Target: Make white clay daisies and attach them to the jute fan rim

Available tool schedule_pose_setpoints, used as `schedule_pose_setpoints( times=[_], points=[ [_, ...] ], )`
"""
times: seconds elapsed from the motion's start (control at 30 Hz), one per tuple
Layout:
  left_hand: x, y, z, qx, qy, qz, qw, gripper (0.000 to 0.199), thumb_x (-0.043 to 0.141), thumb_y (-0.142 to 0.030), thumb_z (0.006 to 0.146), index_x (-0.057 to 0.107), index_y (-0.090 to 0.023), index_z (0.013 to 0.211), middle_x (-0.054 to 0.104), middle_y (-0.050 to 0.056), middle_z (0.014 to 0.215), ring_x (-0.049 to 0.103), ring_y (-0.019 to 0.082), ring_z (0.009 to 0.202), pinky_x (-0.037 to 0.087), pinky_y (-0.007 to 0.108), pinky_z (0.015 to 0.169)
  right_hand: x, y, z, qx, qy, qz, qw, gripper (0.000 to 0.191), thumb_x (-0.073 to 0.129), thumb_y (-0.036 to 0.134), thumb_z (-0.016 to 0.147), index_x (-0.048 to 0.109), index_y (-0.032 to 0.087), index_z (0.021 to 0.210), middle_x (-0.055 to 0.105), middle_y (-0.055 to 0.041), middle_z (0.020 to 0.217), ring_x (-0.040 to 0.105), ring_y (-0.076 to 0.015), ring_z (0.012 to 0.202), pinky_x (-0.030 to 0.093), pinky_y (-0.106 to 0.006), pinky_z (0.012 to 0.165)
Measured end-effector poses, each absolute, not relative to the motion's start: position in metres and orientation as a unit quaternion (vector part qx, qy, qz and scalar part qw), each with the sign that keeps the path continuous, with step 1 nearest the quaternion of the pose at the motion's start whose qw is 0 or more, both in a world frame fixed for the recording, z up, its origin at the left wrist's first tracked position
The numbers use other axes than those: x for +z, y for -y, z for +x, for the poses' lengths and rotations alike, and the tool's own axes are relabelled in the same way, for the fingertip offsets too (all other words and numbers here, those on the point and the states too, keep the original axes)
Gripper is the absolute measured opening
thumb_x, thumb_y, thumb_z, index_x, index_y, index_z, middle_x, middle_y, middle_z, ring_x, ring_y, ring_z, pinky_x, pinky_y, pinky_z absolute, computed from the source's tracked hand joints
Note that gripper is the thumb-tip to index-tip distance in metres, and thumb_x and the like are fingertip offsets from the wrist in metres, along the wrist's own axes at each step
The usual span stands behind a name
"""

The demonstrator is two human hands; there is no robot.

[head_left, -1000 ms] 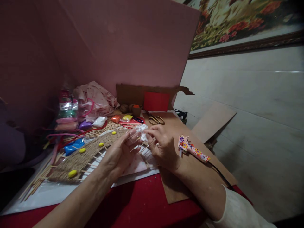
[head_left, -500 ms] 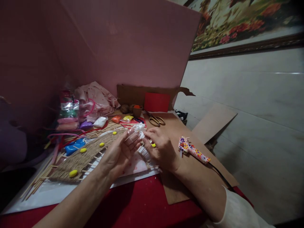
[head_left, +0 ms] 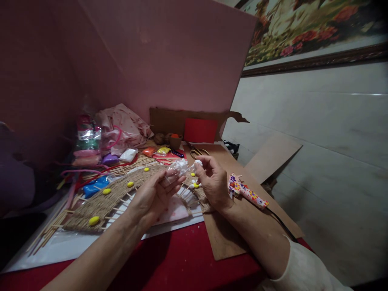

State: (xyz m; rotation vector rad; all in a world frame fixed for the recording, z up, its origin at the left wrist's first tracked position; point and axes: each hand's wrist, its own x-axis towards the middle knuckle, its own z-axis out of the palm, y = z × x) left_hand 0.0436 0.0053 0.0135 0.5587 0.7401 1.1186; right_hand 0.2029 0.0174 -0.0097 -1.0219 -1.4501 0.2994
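Note:
In the head view my left hand (head_left: 153, 196) is palm up, its fingers curled around a clear plastic bag of soft white clay (head_left: 179, 165). My right hand (head_left: 214, 184) is closed in a pinch on a small piece of white clay (head_left: 198, 162), and a thin clear strand or film spans from it to the bag. Below both hands lies a fan-shaped panel (head_left: 118, 194) of woven brown twine on thin sticks, dotted with several yellow ovals (head_left: 106, 191). Near my right hand, white bits surround one yellow oval (head_left: 196, 185).
Clay packets, among them a blue one (head_left: 94, 186), lie at the left. Gold-handled scissors (head_left: 198, 152) rest behind my right hand. A flower-patterned glue gun (head_left: 247, 192) with a black cord lies on brown cardboard (head_left: 226, 238). A red cloth (head_left: 182, 250) covers the front.
My right hand has drawn away to the right from the bag, pulling a piece of white clay off. My left hand stays nearly in place with the bag.

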Motion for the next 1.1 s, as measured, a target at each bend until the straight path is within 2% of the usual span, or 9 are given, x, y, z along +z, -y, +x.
schedule_pose_setpoints(
  times=[0.07, 0.17, 0.3, 0.47, 0.63, 0.7, 0.9, 1.0, 1.1],
  points=[
    [0.0128, -0.0046, 0.044, 0.513, -0.336, 0.265, 0.744, 0.025, 0.045, -0.018, 0.09, 0.067, -0.015, 0.078, 0.075, 0.007, 0.08, 0.068, 0.02, 0.09, 0.046, 0.03, 0.082, -0.0093, -0.0155, 0.2024, 0.147, 0.643, -0.418, 0.624, 0.021, 0.055, 0.029, 0.087, 0.057, 0.019, 0.106, 0.062, 0.0001, 0.079, 0.055, -0.0092, 0.059, 0.046, -0.022, 0.053],
    [0.0109, -0.002, 0.0461, 0.514, -0.33, 0.292, 0.736, 0.022, 0.048, -0.02, 0.088, 0.069, -0.014, 0.083, 0.074, 0.01, 0.087, 0.066, 0.021, 0.091, 0.044, 0.031, 0.083, -0.0078, -0.0111, 0.2011, 0.109, 0.685, -0.388, 0.607, 0.013, 0.055, 0.023, 0.087, 0.062, 0.019, 0.098, 0.062, -0.0036, 0.089, 0.059, -0.0125, 0.075, 0.05, -0.025, 0.066],
    [0.007, 0.0023, 0.0479, 0.489, -0.321, 0.357, 0.728, 0.022, 0.057, -0.029, 0.085, 0.071, -0.015, 0.094, 0.071, 0.011, 0.104, 0.06, 0.024, 0.105, 0.042, 0.032, 0.083, -0.0085, -0.009, 0.2005, 0.03, 0.731, -0.373, 0.57, 0.019, 0.054, 0.016, 0.086, 0.064, 0.02, 0.102, 0.059, -0.0071, 0.098, 0.059, -0.0163, 0.089, 0.051, -0.03, 0.075],
    [0.0034, 0.0044, 0.0494, 0.465, -0.297, 0.419, 0.721, 0.027, 0.064, -0.034, 0.08, 0.071, -0.017, 0.099, 0.066, 0.01, 0.118, 0.052, 0.027, 0.116, 0.04, 0.032, 0.083, -0.0124, -0.0123, 0.1993, 0.046, 0.733, -0.392, 0.554, 0.015, 0.058, 0.019, 0.085, 0.068, 0.022, 0.096, 0.061, -0.0049, 0.089, 0.06, -0.0155, 0.082, 0.052, -0.028, 0.071],
    [0.0044, 0.0027, 0.0511, 0.458, -0.271, 0.362, 0.765, 0.024, 0.059, -0.033, 0.083, 0.071, -0.018, 0.099, 0.067, 0.008, 0.117, 0.054, 0.026, 0.113, 0.039, 0.032, 0.081, -0.0088, -0.0177, 0.1977, 0.305, 0.578, -0.408, 0.638, 0.016, 0.063, 0.032, 0.08, 0.066, 0.016, 0.084, 0.061, -0.0007, 0.068, 0.053, -0.01, 0.047, 0.048, -0.023, 0.042],
    [0.0047, 0.0023, 0.0507, 0.461, -0.274, 0.342, 0.772, 0.023, 0.056, -0.032, 0.085, 0.07, -0.018, 0.098, 0.067, 0.008, 0.116, 0.055, 0.025, 0.112, 0.039, 0.032, 0.081, -0.008, -0.0188, 0.1981, 0.341, 0.551, -0.394, 0.652, 0.018, 0.063, 0.033, 0.079, 0.065, 0.016, 0.085, 0.061, 0.0, 0.066, 0.053, -0.0098, 0.047, 0.048, -0.023, 0.042],
    [0.0065, 0.002, 0.049, 0.479, -0.304, 0.317, 0.76, 0.02, 0.057, -0.03, 0.084, 0.07, -0.018, 0.095, 0.069, 0.008, 0.11, 0.057, 0.024, 0.107, 0.04, 0.033, 0.082, -0.0089, -0.0139, 0.2006, 0.164, 0.672, -0.376, 0.616, 0.023, 0.054, 0.02, 0.086, 0.062, 0.023, 0.108, 0.061, -0.0042, 0.093, 0.059, -0.0139, 0.078, 0.053, -0.027, 0.065],
    [0.0067, 0.0021, 0.0493, 0.476, -0.316, 0.365, 0.735, 0.024, 0.06, -0.035, 0.082, 0.07, -0.019, 0.098, 0.069, 0.008, 0.111, 0.055, 0.025, 0.111, 0.04, 0.032, 0.081, -0.0082, -0.0122, 0.2015, 0.061, 0.736, -0.368, 0.565, 0.025, 0.059, 0.015, 0.083, 0.062, 0.024, 0.106, 0.056, -0.0059, 0.102, 0.058, -0.0166, 0.09, 0.052, -0.03, 0.072],
    [0.0067, 0.0027, 0.0491, 0.474, -0.339, 0.439, 0.684, 0.028, 0.063, -0.039, 0.08, 0.072, -0.018, 0.097, 0.068, 0.01, 0.113, 0.054, 0.027, 0.112, 0.04, 0.033, 0.082, -0.0069, -0.0127, 0.2022, 0.019, 0.751, -0.372, 0.545, 0.022, 0.061, 0.014, 0.082, 0.062, 0.022, 0.102, 0.056, -0.0058, 0.099, 0.057, -0.0168, 0.09, 0.051, -0.03, 0.073]
  ],
)
